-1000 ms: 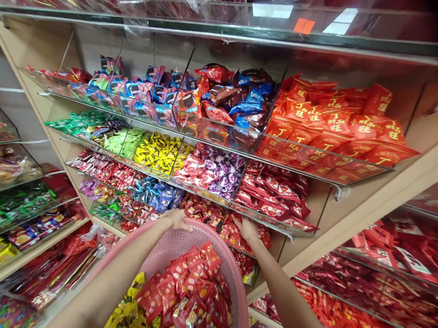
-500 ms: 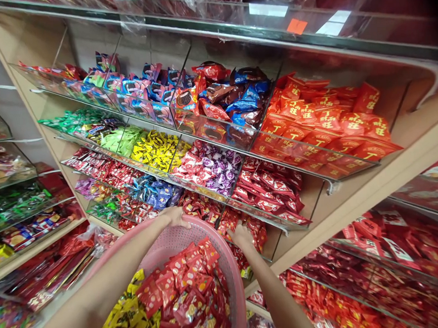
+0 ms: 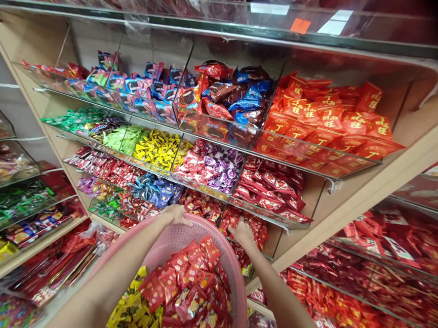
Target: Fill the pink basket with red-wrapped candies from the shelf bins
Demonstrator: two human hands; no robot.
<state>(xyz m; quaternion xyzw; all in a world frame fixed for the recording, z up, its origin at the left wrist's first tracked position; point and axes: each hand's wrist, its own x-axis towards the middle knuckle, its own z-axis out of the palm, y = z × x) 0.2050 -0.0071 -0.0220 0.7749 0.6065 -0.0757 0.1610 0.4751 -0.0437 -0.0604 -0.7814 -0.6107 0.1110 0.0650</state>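
Observation:
My left hand (image 3: 175,215) is closed over the far rim of a pink perforated plastic basket (image 3: 236,274). Inside the basket lie red candy packets (image 3: 197,289) on the right and yellow-wrapped candies (image 3: 133,310) on the left. Beyond the basket's right side, my right hand (image 3: 241,233) is among small red-wrapped candies (image 3: 258,226) in a low shelf bin. Its fingers are curled, and whatever they hold, if anything, is hidden.
Clear-fronted bins hold yellow candies (image 3: 157,150), purple-wrapped candies (image 3: 222,166), red packets (image 3: 272,180) and orange-red bags (image 3: 323,118). A glass shelf edge (image 3: 270,218) juts out just above my right hand. A slanting wooden panel (image 3: 355,202) stands to the right.
The view has shifted very slightly. Both hands and the basket stay in nearly the same places.

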